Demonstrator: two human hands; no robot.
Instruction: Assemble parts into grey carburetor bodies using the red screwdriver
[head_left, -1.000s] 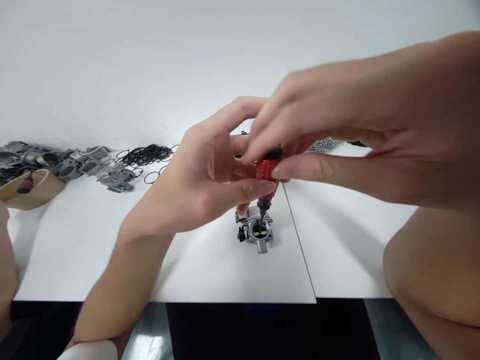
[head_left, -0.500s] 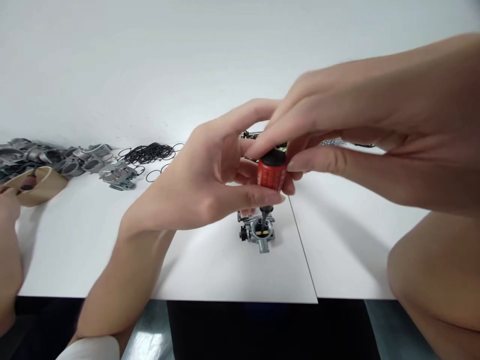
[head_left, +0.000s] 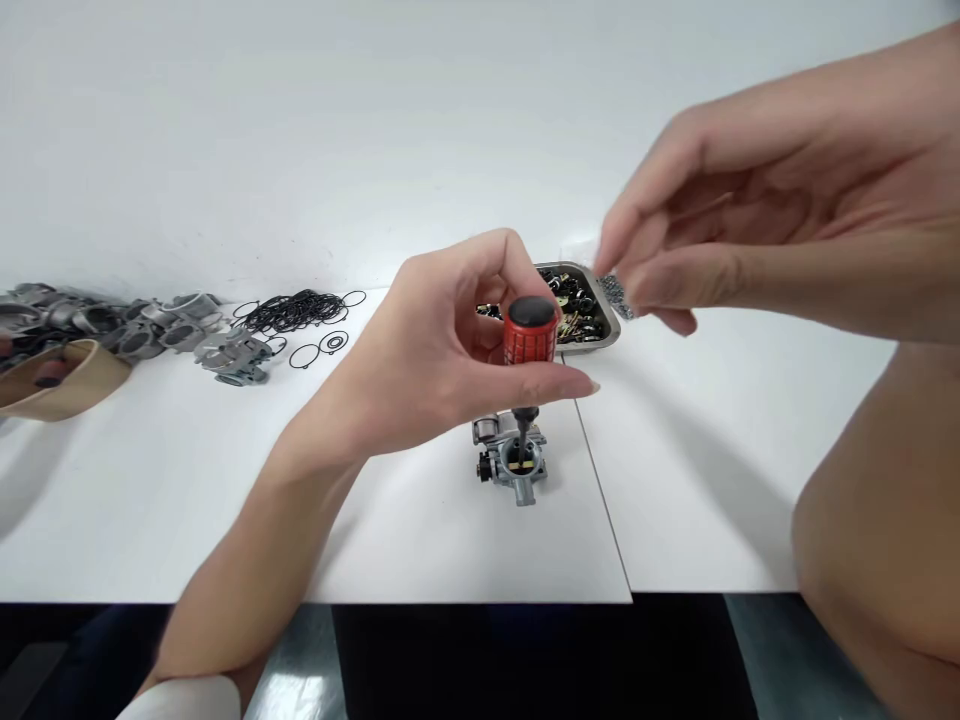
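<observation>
My left hand (head_left: 450,350) is wrapped round the red handle of a screwdriver (head_left: 529,335) with a black cap. The tool stands nearly upright, its tip down in the round opening of a small metal carburetor body (head_left: 520,462) on the white table. Up and to the right of the handle, my right hand (head_left: 720,230) is off the tool, its fingers slightly curled and apart, with nothing seen between them.
A metal tray (head_left: 606,318) of small brass and black parts sits behind, small metal pieces (head_left: 615,296) beside it. At left are black rubber rings (head_left: 296,310), a carburetor body (head_left: 234,352), a pile of castings (head_left: 161,320) and a tan bowl (head_left: 71,390) with a red-handled tool.
My right hand has let go of the screwdriver's top and moved up and right, uncovering the tray. Another person's hand has left the tan bowl at the left edge.
</observation>
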